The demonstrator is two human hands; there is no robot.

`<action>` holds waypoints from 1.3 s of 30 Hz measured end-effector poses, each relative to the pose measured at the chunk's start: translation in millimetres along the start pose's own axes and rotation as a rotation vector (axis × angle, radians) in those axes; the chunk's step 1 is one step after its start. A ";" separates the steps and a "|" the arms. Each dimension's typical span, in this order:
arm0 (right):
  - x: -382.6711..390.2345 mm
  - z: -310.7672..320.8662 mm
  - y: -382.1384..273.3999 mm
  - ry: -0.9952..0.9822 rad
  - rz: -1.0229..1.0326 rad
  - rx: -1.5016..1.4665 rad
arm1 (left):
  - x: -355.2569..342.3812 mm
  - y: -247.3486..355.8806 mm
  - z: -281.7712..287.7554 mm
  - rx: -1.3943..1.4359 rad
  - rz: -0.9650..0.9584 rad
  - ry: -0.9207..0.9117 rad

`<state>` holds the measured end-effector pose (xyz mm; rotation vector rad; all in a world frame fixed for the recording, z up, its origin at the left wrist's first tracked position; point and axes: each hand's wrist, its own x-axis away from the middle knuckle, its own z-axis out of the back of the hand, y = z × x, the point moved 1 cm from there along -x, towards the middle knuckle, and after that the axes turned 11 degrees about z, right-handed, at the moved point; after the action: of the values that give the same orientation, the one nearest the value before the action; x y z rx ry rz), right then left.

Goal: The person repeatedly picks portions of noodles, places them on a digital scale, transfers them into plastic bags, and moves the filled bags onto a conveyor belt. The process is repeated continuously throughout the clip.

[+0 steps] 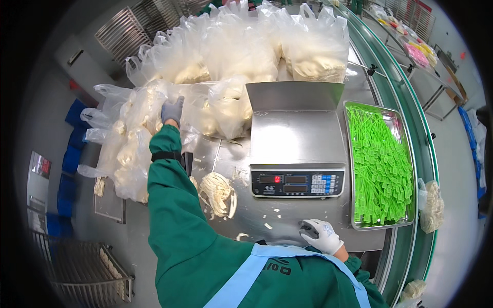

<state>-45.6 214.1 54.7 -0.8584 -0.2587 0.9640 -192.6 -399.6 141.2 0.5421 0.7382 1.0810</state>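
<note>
My left hand (172, 110), in a grey glove, reaches forward into the clear plastic bags of pale strips (141, 110) at the left. Its fingers are bent down among them, and what they hold is hidden. My right hand (322, 236), in a white glove with a dark palm, is low over the near edge of the steel table (287, 220). Its fingers are loosely curved and apart, with nothing in them. Between my arms a small heap of pale flat strips (217, 194) lies on the table. A digital scale (298, 136) with a bare steel pan stands ahead of my right hand.
A steel tray (354, 224) of bright green plastic tags (380, 169) lies right of the scale. Beyond it runs a green-edged conveyor (418, 128). Several full bags (316, 56) line the table's far side. Blue bins (67, 192) and a metal rack (87, 267) stand at the left.
</note>
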 end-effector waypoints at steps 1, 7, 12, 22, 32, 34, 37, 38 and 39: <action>-10.5 -8.0 -4.8 0.000 -0.021 0.010 | -24.2 7.2 -0.8 0.306 0.163 -0.382; -34.7 -26.3 -8.2 0.034 -0.186 0.040 | -49.6 91.9 51.6 1.121 0.298 -0.920; -34.7 -33.6 -7.0 0.065 -0.107 0.051 | -6.9 196.7 123.5 0.877 -0.179 -0.732; 8.6 -26.0 4.9 0.098 -0.206 0.084 | 123.1 296.2 188.9 0.954 -0.673 -0.568; 44.8 -29.5 21.9 0.080 -0.196 0.079 | 121.6 260.8 176.6 1.125 -0.869 -1.555; 47.0 -31.0 27.3 0.056 -0.207 0.110 | 128.6 241.7 164.5 1.302 -0.887 -2.169; 51.3 -35.9 36.4 0.015 -0.237 0.097 | 128.4 208.9 150.4 1.440 -0.268 -2.026; 53.4 -37.4 40.3 0.007 -0.231 0.093 | 131.1 195.6 146.8 1.342 -0.593 -1.728; 55.4 -39.8 43.7 0.048 -0.179 0.121 | 133.3 184.9 146.0 1.206 -0.639 -1.414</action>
<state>-19.1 250.0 -12.8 -0.7337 -0.2297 0.7831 -152.6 -211.8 332.0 1.6736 0.1240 -0.5774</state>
